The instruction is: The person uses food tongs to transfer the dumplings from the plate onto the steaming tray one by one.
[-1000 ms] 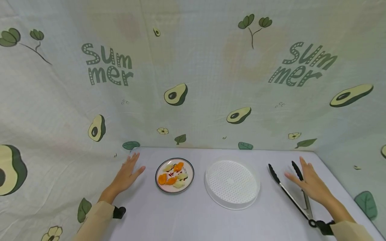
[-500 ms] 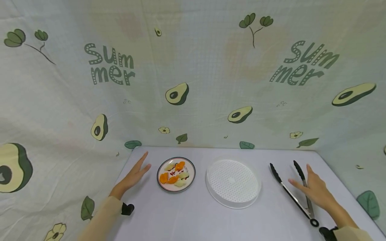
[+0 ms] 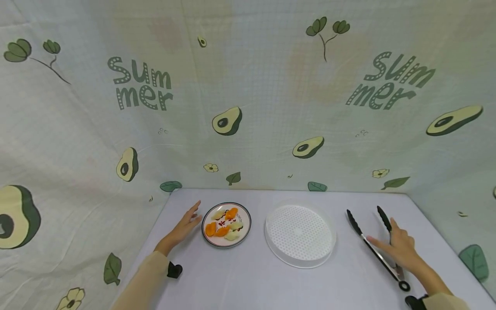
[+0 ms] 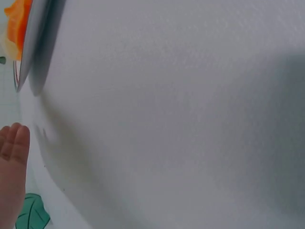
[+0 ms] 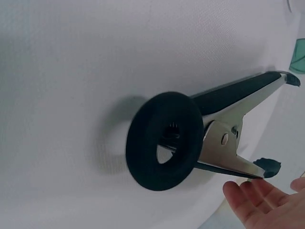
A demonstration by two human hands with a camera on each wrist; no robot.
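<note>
Holding nothing, the right hand [image 3: 404,247], lower right, could skew the tongs [image 5: 219,136] by brushing them; the left hand [image 3: 185,226], also empty, could jolt the plate [image 3: 218,241].

Head: even diffuse light, edges stretched | left wrist: dim, right edge shadowed | right wrist: dim, soft shadow beside tongs [image 5: 215,144]
</note>
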